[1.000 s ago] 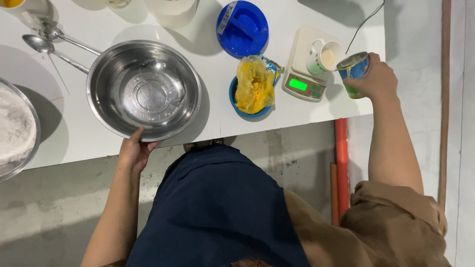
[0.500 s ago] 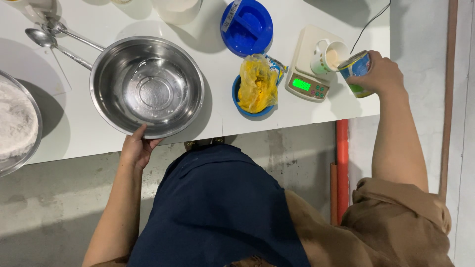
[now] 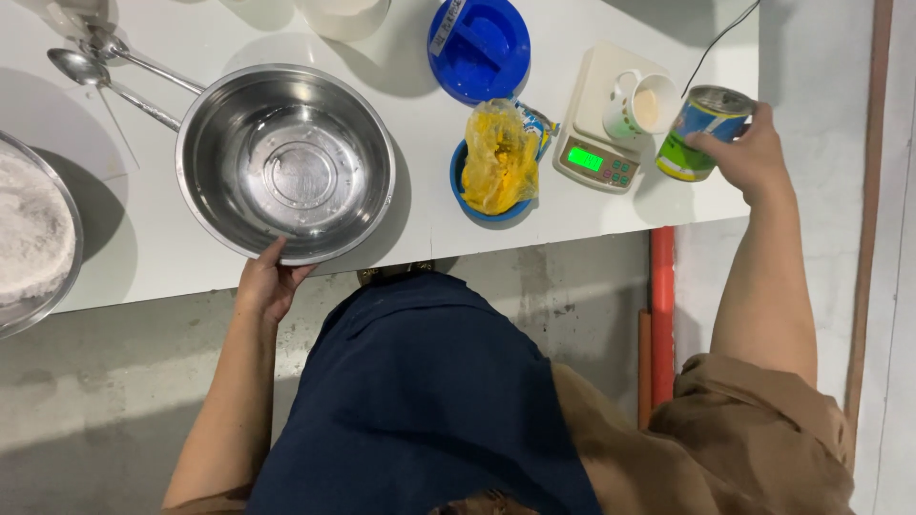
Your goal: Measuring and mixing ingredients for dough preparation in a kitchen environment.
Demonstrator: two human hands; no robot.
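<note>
So we've got the tin can point(image 3: 704, 132) near the right end of the white bench point(image 3: 420, 215), close to its front edge, tipped a bit toward the white cup point(image 3: 637, 105). That cup sits on the small kitchen scale point(image 3: 601, 143) just left of the can, display lit green, and there's a pale creamy liquid in the cup. A thin dark cable runs off toward the back right corner. Next along is a little blue bowl point(image 3: 472, 191) stuffed with a yellow bag point(image 3: 498, 157), and behind it a blue lid point(image 3: 480, 46).

The big steel bowl point(image 3: 284, 162) sits at the front edge, looks empty, just wet-ish shine. Two spoons point(image 3: 91, 62) lie toward the back left, and a second metal bowl point(image 3: 33, 238) of white powder pokes in at the left edge.

Hands: our right hand point(image 3: 749, 157) is wrapped around the can, fingers curled on its side. Our left hand point(image 3: 267, 281) grips the near rim of the steel bowl, thumb over the lip.
</note>
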